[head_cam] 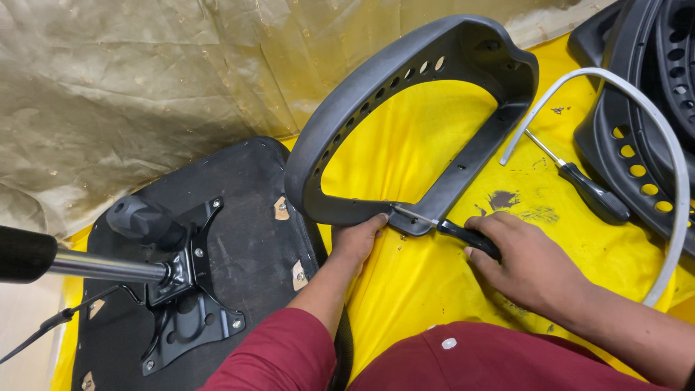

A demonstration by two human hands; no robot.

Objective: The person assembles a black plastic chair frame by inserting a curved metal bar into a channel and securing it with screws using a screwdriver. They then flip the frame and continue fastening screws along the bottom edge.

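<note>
The right hand is closed around the black handle of a screwdriver, its tip on the lower bar of a grey chair armrest lying on yellow cloth. The left hand grips that bar, thumb on top. Just left lies an upturned seat base with its metal bracket. A second screwdriver lies to the right, beside a white curved strip

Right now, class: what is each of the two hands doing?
Left hand: gripping the lower edge of the black chair frame.
Right hand: closed on the black-handled screwdriver, tip at the frame.
</note>
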